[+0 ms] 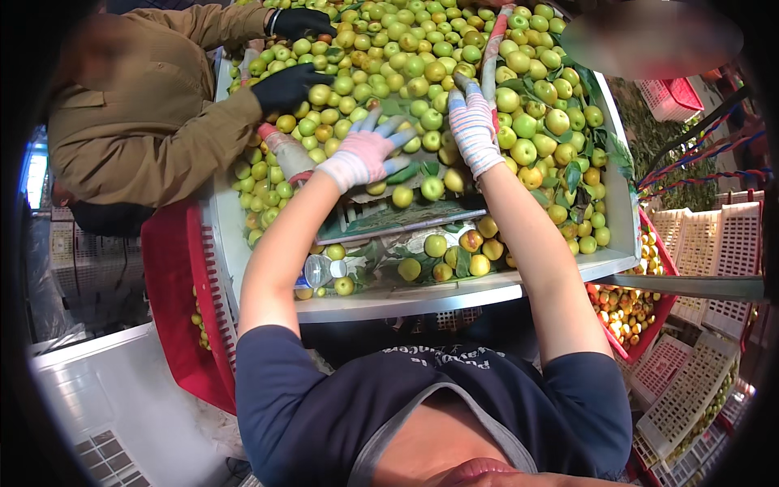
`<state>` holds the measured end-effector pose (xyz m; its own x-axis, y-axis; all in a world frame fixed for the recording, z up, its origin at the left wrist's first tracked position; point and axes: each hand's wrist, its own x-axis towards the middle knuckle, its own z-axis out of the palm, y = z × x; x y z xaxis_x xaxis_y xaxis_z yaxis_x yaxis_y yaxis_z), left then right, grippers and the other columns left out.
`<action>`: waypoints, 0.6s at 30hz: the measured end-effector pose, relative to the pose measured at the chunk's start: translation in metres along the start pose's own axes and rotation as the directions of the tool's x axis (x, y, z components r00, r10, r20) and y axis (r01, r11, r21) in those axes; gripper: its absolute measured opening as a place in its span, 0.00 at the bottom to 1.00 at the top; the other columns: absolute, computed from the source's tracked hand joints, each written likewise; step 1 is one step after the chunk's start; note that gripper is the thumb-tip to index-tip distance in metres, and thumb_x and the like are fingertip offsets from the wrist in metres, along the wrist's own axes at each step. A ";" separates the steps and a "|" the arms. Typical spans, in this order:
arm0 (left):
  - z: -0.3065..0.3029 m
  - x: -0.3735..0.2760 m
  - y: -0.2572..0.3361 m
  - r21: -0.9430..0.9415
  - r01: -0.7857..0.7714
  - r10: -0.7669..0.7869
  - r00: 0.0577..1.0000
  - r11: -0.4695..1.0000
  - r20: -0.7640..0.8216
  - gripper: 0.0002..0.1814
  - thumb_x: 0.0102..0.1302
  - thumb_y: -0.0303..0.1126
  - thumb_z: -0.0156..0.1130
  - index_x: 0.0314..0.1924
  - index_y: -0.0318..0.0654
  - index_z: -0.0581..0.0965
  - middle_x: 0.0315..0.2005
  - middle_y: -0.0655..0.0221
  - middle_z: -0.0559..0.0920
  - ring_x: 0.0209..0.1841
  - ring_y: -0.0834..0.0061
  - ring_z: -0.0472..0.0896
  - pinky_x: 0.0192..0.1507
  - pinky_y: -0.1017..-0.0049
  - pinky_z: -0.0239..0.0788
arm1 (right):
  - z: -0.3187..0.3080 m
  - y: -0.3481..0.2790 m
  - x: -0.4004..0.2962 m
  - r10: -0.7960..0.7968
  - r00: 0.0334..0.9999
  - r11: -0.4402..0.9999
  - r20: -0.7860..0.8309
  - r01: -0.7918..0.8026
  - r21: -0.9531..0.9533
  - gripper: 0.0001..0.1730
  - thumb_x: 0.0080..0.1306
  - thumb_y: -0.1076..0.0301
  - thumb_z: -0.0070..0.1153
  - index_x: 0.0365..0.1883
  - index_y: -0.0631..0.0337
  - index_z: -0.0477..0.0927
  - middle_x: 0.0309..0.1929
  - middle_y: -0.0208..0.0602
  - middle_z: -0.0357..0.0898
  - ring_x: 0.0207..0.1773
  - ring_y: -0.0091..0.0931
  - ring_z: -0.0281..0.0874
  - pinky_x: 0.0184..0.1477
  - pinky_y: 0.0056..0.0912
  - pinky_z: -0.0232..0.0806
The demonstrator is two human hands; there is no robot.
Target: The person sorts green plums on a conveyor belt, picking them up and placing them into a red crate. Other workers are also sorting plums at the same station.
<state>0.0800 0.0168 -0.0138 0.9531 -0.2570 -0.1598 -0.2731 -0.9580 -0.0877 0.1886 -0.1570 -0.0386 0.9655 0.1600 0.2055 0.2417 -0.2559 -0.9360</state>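
Note:
Small yellow-green fruits (398,61) that look like jujubes fill a pale sorting table, with some leaves among them. My left hand (368,149), in a pink and white knitted glove with grey-blue fingertips, hovers palm down over the middle with its fingers spread. Straight fingers reach forward on my right hand (475,125), gloved in striped knit, beside a cloth-wrapped divider (496,45); its thumb and palm side are hidden. Below my hands lies a flat printed board (401,222) with a few fruits at its upper edge. A clear plastic bottle (316,271) rests near the front rim.
At the left, a co-worker in a brown jacket (152,115) reaches in with black-gloved hands (292,88). A second wrapped divider (286,149) runs beside my left forearm. Red crates (182,310) flank the table, with stacked white crates (688,389) and a metal bar (688,286) at right.

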 end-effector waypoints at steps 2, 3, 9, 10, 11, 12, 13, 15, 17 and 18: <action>-0.003 -0.029 -0.015 -0.104 0.100 -0.104 0.994 0.990 -0.032 0.36 0.60 0.57 0.56 0.65 0.51 0.64 0.66 0.54 0.61 0.69 0.48 0.56 0.67 0.54 0.49 | 0.002 0.008 0.004 0.018 0.999 1.000 0.028 -0.018 0.005 0.22 0.66 0.63 0.47 0.58 0.59 0.73 0.47 0.50 0.78 0.48 0.36 0.75 0.54 0.33 0.64; 0.000 -0.043 -0.026 -0.067 0.152 -0.157 0.984 0.986 -0.082 0.39 0.57 0.58 0.59 0.65 0.47 0.64 0.66 0.51 0.61 0.68 0.49 0.58 0.67 0.55 0.51 | 0.004 0.010 0.004 0.028 0.999 1.000 0.044 -0.029 0.008 0.22 0.66 0.63 0.47 0.58 0.59 0.73 0.47 0.50 0.78 0.48 0.36 0.75 0.54 0.33 0.64; -0.013 -0.051 0.007 0.147 0.531 -0.551 0.795 0.834 0.255 0.56 0.48 0.65 0.64 0.68 0.34 0.57 0.67 0.49 0.59 0.62 0.50 0.68 0.61 0.57 0.62 | 0.002 0.011 0.003 0.082 0.977 0.996 0.196 -0.075 -0.041 0.24 0.66 0.63 0.47 0.59 0.62 0.71 0.53 0.49 0.77 0.56 0.36 0.74 0.59 0.31 0.62; -0.015 -0.048 0.016 0.061 0.506 -0.501 0.815 0.860 0.292 0.55 0.48 0.65 0.65 0.67 0.35 0.59 0.67 0.53 0.60 0.62 0.49 0.68 0.59 0.56 0.63 | 0.003 0.017 0.002 0.095 0.970 0.995 0.223 -0.085 -0.054 0.25 0.66 0.63 0.48 0.60 0.62 0.71 0.53 0.48 0.77 0.56 0.36 0.74 0.59 0.31 0.62; -0.038 -0.046 0.034 0.069 0.463 -0.450 0.801 0.884 0.394 0.51 0.49 0.63 0.65 0.66 0.38 0.60 0.67 0.56 0.62 0.61 0.48 0.68 0.58 0.56 0.64 | 0.003 0.021 0.002 0.109 0.962 0.993 0.251 -0.095 -0.066 0.25 0.66 0.63 0.48 0.60 0.63 0.71 0.53 0.48 0.77 0.56 0.36 0.74 0.59 0.31 0.62; -0.019 -0.056 0.038 0.060 0.430 -0.427 0.853 0.901 0.301 0.49 0.50 0.61 0.65 0.65 0.40 0.61 0.65 0.56 0.63 0.61 0.48 0.68 0.58 0.56 0.65 | 0.004 0.020 0.001 0.102 0.962 0.994 0.255 -0.091 -0.052 0.26 0.65 0.61 0.48 0.59 0.63 0.71 0.53 0.50 0.77 0.56 0.38 0.74 0.59 0.33 0.63; -0.008 -0.062 0.043 0.055 0.391 -0.394 0.896 0.919 0.204 0.47 0.51 0.59 0.65 0.65 0.41 0.62 0.64 0.56 0.65 0.60 0.48 0.69 0.58 0.56 0.65 | 0.004 0.019 0.000 0.097 0.962 0.995 0.255 -0.090 -0.041 0.27 0.64 0.60 0.48 0.59 0.64 0.71 0.53 0.51 0.77 0.56 0.40 0.74 0.59 0.34 0.63; 0.001 -0.070 0.042 -0.135 0.419 -0.378 0.891 0.898 0.251 0.42 0.54 0.57 0.63 0.64 0.42 0.64 0.62 0.54 0.66 0.59 0.50 0.69 0.57 0.58 0.67 | 0.004 0.018 0.000 0.104 0.958 0.994 0.266 -0.094 -0.050 0.28 0.63 0.58 0.48 0.58 0.64 0.71 0.53 0.53 0.77 0.56 0.41 0.74 0.59 0.36 0.64; 0.009 -0.077 0.034 -0.306 0.439 -0.355 0.888 0.845 0.293 0.40 0.55 0.57 0.62 0.63 0.42 0.65 0.61 0.52 0.66 0.58 0.52 0.71 0.56 0.59 0.67 | 0.003 0.014 0.001 0.127 0.950 0.990 0.287 -0.105 -0.089 0.29 0.62 0.57 0.49 0.59 0.65 0.71 0.54 0.53 0.76 0.57 0.41 0.74 0.60 0.36 0.63; 0.006 -0.074 0.029 -0.364 0.489 -0.402 0.868 0.793 0.291 0.39 0.57 0.56 0.61 0.62 0.41 0.66 0.56 0.50 0.73 0.54 0.54 0.74 0.54 0.60 0.68 | 0.002 0.011 0.001 0.132 0.947 0.988 0.291 -0.104 -0.111 0.30 0.61 0.57 0.51 0.58 0.65 0.71 0.54 0.53 0.76 0.57 0.41 0.74 0.60 0.36 0.63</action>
<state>0.0008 0.0092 -0.0105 0.8991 0.1988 -0.3899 0.2970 -0.9315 0.2100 0.1916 -0.1578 -0.0489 0.9184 0.3955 -0.0120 0.1497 -0.3753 -0.9147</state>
